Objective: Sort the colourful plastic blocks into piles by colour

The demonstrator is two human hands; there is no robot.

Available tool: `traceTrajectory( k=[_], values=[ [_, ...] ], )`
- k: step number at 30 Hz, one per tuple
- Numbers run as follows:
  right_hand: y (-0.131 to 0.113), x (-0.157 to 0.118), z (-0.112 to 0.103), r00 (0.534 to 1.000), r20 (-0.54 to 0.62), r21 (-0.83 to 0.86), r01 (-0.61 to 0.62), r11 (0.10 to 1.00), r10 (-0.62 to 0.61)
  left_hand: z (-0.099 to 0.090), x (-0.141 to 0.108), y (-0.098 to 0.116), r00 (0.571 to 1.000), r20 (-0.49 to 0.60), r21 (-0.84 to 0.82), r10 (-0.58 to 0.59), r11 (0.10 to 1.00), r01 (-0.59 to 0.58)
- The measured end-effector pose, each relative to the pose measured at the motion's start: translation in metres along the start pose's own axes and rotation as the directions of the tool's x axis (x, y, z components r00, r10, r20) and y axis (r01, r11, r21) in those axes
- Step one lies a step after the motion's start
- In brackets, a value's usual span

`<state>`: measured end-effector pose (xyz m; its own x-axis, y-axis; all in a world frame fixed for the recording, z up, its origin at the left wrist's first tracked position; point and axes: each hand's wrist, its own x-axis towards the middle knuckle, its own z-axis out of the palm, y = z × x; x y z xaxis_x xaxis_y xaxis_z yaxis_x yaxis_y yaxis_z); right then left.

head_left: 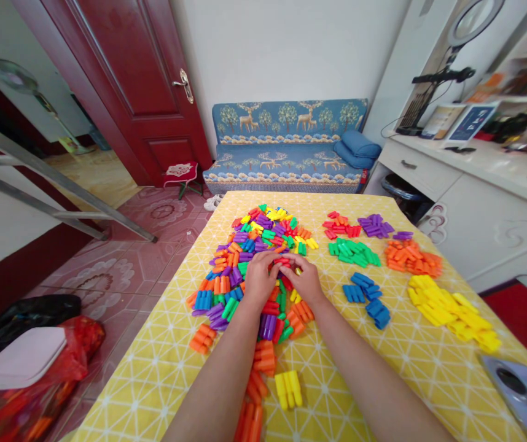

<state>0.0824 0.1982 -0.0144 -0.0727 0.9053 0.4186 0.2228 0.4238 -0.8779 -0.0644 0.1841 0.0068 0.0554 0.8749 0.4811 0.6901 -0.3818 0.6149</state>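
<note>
My left hand (260, 277) and my right hand (306, 281) meet over a large mixed heap of plastic connector toy pieces (249, 245). Between their fingertips is a red toy piece (282, 261), gripped from both sides and partly hidden by the fingers. Purple, green, orange, blue, yellow and red pieces lie under and around both hands. Nearer me on the cloth is a yellow piece (288, 390), beside some orange pieces (263, 359) partly covered by my left forearm.
Single-colour piles lie to the right: red (341, 226), purple (376, 226), green (354, 252), orange (413, 258), blue (363, 293) and yellow (450, 312). A phone-like device (516, 393) rests at the right edge of the yellow tablecloth (323, 344). Beyond stands a blue sofa (286, 153).
</note>
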Motion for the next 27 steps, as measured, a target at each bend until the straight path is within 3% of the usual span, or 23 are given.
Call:
traceTrajectory(
  k=[4,6,9,12,15,17,19,21,23,27],
  values=[
    [0.002,-0.002,0.003,0.999,-0.036,-0.020,0.023,1.000,-0.023,0.000,0.000,0.001,1.000,0.008,-0.001,0.004,1.000,-0.004],
    [0.007,-0.002,0.004,0.988,-0.153,-0.017,0.007,1.000,-0.010,-0.001,-0.001,0.002,1.000,-0.005,0.013,-0.019,1.000,0.019],
    [0.017,0.007,-0.001,0.934,-0.356,-0.016,-0.038,0.999,0.030,-0.001,-0.002,0.002,0.999,0.003,0.052,-0.050,0.997,0.050],
    [0.027,0.036,-0.018,0.913,-0.406,-0.090,-0.088,0.992,0.044,0.000,-0.003,0.002,0.997,0.044,0.095,-0.062,0.994,0.058],
    [0.035,0.077,-0.048,0.932,-0.360,-0.369,-0.180,0.912,0.038,0.000,-0.003,0.002,0.995,0.054,0.122,-0.079,0.990,0.072],
    [0.041,0.101,-0.069,0.959,-0.274,-0.609,-0.234,0.758,0.075,0.000,-0.003,0.003,0.995,0.056,0.128,-0.086,0.989,0.078],
    [0.048,0.116,-0.087,0.984,-0.144,-0.798,-0.179,0.576,0.107,0.000,-0.003,0.004,0.994,0.060,0.130,-0.090,0.988,0.082],
    [0.054,0.122,-0.100,0.993,-0.029,-0.880,-0.080,0.468,0.115,-0.001,-0.003,0.004,0.994,0.060,0.131,-0.092,0.988,0.083],
    [0.057,0.122,-0.107,0.995,0.021,-0.896,-0.026,0.443,0.101,0.000,-0.003,0.003,0.994,0.059,0.128,-0.089,0.988,0.081],
    [0.057,0.114,-0.111,1.000,-0.005,-0.902,-0.012,0.432,0.017,-0.001,-0.004,0.003,0.994,0.069,0.125,-0.082,0.990,0.073]
  ],
)
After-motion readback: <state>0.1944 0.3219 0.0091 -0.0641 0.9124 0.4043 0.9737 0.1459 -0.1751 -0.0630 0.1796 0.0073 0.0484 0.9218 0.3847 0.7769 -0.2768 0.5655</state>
